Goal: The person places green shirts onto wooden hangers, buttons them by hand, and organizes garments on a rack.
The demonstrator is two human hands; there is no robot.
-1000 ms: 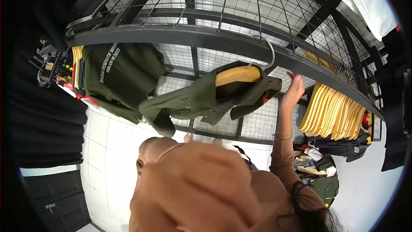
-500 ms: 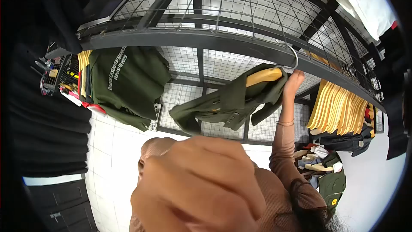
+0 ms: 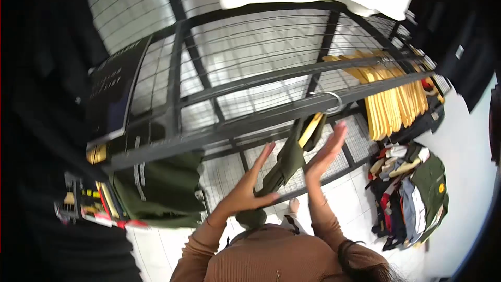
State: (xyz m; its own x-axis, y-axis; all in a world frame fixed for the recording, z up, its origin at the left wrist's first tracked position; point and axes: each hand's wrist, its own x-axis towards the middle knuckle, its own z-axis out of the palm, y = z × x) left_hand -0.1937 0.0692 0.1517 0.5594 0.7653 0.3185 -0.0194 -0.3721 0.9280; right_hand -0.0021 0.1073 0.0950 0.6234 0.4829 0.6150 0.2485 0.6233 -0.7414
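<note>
A dark green shirt (image 3: 289, 159) hangs on a yellow wooden hanger (image 3: 311, 129), whose metal hook (image 3: 335, 100) is over the black rack bar (image 3: 261, 120). The shirt is seen nearly edge-on. My left hand (image 3: 248, 185) is left of the shirt, fingers spread, thumb pointing towards the cloth; whether it touches is unclear. On the shirt's right side my right hand (image 3: 327, 151) is raised with fingers stretched out, holding nothing.
Another green garment with white lettering (image 3: 156, 188) hangs at the left. Several bare wooden hangers (image 3: 395, 107) hang at the right. A pile of clothes (image 3: 409, 196) lies at the lower right. A dark printed board (image 3: 117, 91) rests on the rack's upper left.
My left hand has moved from close before the camera to the shirt's left side. My right hand has come down from the hook. The shirt has turned edge-on, and the view has shifted.
</note>
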